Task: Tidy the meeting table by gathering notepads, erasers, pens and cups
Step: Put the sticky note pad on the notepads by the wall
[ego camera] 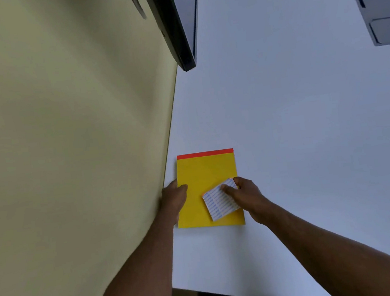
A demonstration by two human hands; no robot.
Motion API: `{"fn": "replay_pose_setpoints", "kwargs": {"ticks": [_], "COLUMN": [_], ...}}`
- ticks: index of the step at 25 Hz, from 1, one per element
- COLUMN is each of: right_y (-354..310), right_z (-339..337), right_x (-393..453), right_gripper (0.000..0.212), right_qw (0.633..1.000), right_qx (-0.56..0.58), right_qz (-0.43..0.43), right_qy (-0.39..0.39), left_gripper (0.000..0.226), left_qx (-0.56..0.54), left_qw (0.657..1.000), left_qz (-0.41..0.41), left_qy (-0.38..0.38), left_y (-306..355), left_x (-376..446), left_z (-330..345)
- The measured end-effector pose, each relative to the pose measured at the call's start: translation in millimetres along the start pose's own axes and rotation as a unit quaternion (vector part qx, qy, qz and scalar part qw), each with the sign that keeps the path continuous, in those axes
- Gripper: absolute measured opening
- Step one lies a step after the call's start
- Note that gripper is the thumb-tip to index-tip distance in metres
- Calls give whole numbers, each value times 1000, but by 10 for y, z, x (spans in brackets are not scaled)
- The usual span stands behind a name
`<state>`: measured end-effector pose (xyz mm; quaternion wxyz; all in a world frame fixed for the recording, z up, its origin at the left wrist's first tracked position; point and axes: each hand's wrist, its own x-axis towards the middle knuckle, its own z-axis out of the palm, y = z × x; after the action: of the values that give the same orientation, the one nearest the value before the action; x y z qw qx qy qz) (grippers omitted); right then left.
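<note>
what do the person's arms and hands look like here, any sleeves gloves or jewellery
Both arms are bare for as far as the picture shows them: no sleeve reaches into view on either forearm. The left hand and the right hand wear no gloves. No watch, bracelet or band shows at either wrist, and no ring is visible on the fingers that can be seen, though some fingers are partly hidden.

Left hand (pixel 174 199) thumb curled over an edge, right hand (pixel 245 195) pinching, both forearms extended

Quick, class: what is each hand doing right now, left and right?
Left hand: grips the left edge of the yellow notepad.
Right hand: pinches the small striped pad lying on the notepad.
</note>
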<state>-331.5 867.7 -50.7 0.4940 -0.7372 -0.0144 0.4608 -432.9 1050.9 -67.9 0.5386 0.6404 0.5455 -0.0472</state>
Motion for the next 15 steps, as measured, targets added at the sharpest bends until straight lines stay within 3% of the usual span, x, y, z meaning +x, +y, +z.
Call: {"fn": "replay_pose_setpoints", "kwargs": {"ticks": [5,11,13,15], "right_y": [-3,-47,-96,-195], "right_z": [48,45,19,18], "right_x": [27,25,25,19], "right_gripper": [31,29,26,26], "right_qw": [999,992,988,971], "right_qx": [-33,-120,-126,-118], "right_qz": [-3,-28,-76,-156], "right_qy": [22,19,55,138], "left_gripper": [15,66,71,73], "left_qx": [49,118,132,154], "left_qw": [998,990,988,985], "left_qz": [-14,-21,-18,-4], "left_qy": [23,75,74,71], "left_y": [14,42,51,24], "left_x": [89,100,107,112], "left_z": [-19,4,25,21]}}
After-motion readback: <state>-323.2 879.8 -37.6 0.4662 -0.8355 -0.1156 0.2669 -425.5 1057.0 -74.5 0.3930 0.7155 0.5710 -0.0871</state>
